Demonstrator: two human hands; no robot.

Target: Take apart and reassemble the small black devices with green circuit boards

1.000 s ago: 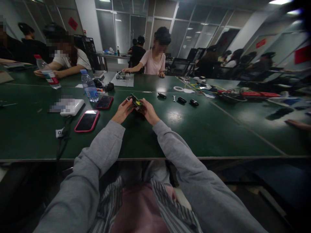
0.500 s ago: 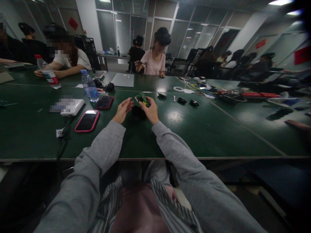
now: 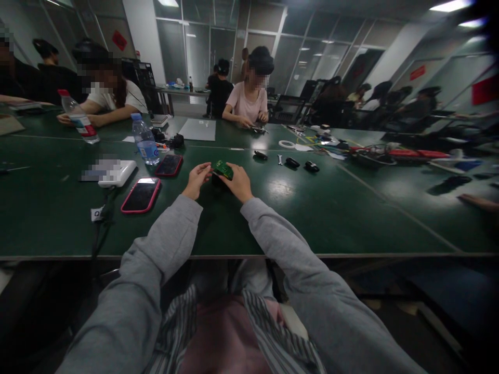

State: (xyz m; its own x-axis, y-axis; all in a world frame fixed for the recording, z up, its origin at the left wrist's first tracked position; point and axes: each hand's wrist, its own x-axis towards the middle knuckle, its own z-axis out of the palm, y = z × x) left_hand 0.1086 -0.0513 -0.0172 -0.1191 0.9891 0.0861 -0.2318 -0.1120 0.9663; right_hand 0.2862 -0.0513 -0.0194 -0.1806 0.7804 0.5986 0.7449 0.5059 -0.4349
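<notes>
A green circuit board is held above the table between my hands, tilted with its flat face up. My right hand grips its right end between thumb and fingers. At the board's left edge, my left hand has its thumb and fingertips drawn together on the corner; the exact contact is small and hard to see. Directly below the board lies a dark black object, partly covered by the board and the right fingers, its kind unclear.
Left of my hands are a dark phone, a pink-cased phone, a white box with a cable and a water bottle. Rightward lie a small wrench and black pieces. Across the table sits a person.
The circuit board has lowered slightly and turned flatter. My left fingers have closed in to its left edge. The person opposite has brought both hands together over a small object on the table.
</notes>
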